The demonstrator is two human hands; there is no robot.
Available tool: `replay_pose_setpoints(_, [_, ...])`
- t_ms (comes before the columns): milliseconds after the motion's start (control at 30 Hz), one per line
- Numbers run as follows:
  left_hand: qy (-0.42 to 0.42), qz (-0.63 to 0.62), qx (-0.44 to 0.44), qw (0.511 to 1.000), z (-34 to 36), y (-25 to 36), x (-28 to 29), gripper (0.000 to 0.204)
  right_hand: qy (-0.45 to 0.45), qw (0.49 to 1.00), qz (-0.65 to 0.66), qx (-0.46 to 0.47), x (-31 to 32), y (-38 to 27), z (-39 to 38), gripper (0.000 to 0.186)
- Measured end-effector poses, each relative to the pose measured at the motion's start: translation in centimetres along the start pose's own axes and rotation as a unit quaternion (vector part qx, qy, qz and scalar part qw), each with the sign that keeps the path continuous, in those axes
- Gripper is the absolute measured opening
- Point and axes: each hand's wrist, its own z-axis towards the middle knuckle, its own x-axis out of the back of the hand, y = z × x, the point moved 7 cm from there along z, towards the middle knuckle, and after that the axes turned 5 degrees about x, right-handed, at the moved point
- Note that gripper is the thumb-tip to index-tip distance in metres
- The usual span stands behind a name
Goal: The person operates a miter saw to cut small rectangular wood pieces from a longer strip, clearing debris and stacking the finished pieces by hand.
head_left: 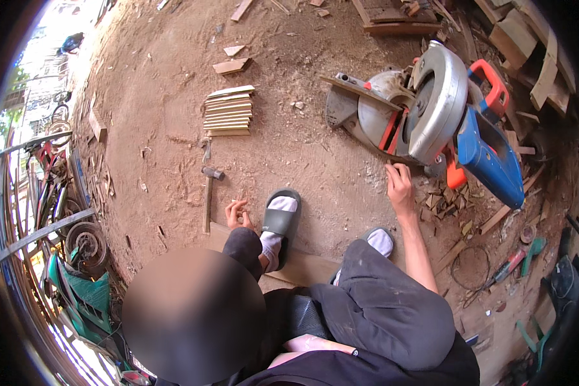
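Note:
My left hand is low over the ground between a hammer and my sandalled left foot. Its fingers are bent but apart, with nothing visible in them. My right hand reaches up to the near lower edge of a large miter saw with a silver guard and a blue housing. Those fingers are curled together; whatever they may pinch is hidden. A flat wooden board lies under my left foot. Beyond the hammer, a neat stack of thin wooden slats rests on the dirt.
Loose wood offcuts lie past the stack. Boards are heaped at the far right, with scraps below the saw. A green-and-red power tool lies right. Metal bars and a wheel line the left.

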Motion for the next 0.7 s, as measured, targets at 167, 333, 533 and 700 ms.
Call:
replay_pose_setpoints(167, [0.021, 0.017, -0.022, 0.999, 0.5, -1.1, 1.4, 0.036, 0.025, 0.999, -0.027, 0.009, -0.4, -0.4, -0.1, 0.036])
replay_pose_setpoints(333, [-0.007, 0.019, 0.029, 0.999, 1.3, 1.1, 0.2, 0.034, 0.021, 0.999, -0.045, 0.014, -1.0, 0.0, 0.7, 0.031])
replay_pose_setpoints(533, [-0.031, 0.020, -0.010, 0.999, 1.9, 3.8, 0.3, 0.031, 0.093, 0.993, 0.066, -0.002, 1.2, -0.6, 0.9, 0.017])
replay_pose_setpoints(700, [-0.033, -0.003, -0.018, 0.999, 1.6, 3.2, 0.2, 0.030, 0.153, 0.976, 0.000, -0.156, 8.4, 1.9, -3.1, 0.014])
